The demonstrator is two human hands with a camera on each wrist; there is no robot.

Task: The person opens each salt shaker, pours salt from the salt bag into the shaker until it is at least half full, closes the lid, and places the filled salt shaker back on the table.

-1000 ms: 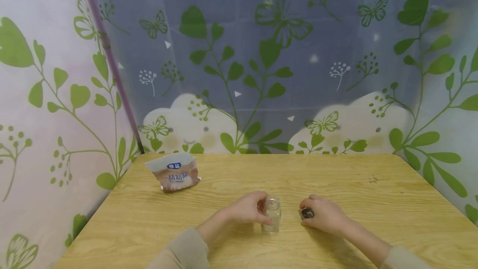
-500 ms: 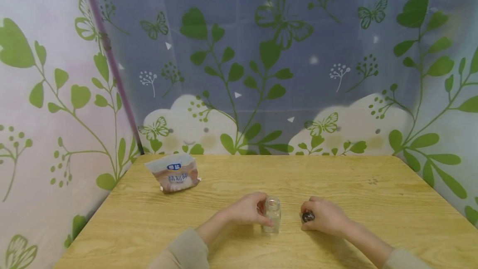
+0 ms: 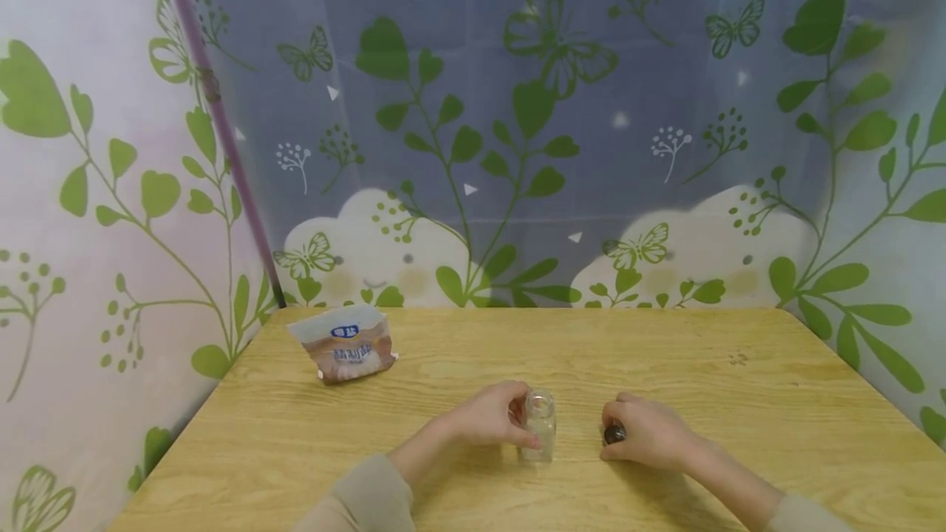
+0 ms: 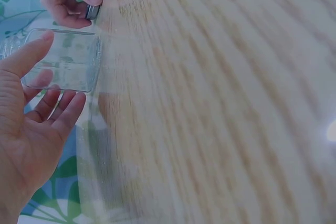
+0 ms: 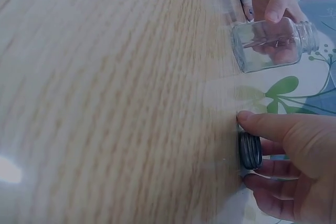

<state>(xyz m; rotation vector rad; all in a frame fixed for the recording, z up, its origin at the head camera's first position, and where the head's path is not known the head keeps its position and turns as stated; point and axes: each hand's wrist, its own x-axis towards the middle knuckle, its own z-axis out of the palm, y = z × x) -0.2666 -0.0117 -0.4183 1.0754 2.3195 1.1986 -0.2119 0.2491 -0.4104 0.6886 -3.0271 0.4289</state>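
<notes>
A clear glass jar (image 3: 544,425) with no lid on its threaded neck stands upright on the wooden table. My left hand (image 3: 484,415) holds it from the left, thumb on the near side and fingers on the far side; the left wrist view shows this jar (image 4: 68,61) between them. To the right, my right hand (image 3: 650,431) is curled round a small dark screw lid (image 3: 614,433) down at the tabletop. In the right wrist view the lid (image 5: 250,150) sits between thumb and fingers, with a slight gap seen beside the thumb.
A brown and white printed bag (image 3: 351,347) stands at the table's back left. The wooden table (image 3: 517,339) ends at a patterned curtain (image 3: 510,146) behind, with more patterned cloth at both sides.
My right hand has shifted slightly right and nearer the front with the lid, which has changed its tilt a little. The left hand and the jar stay in place.
</notes>
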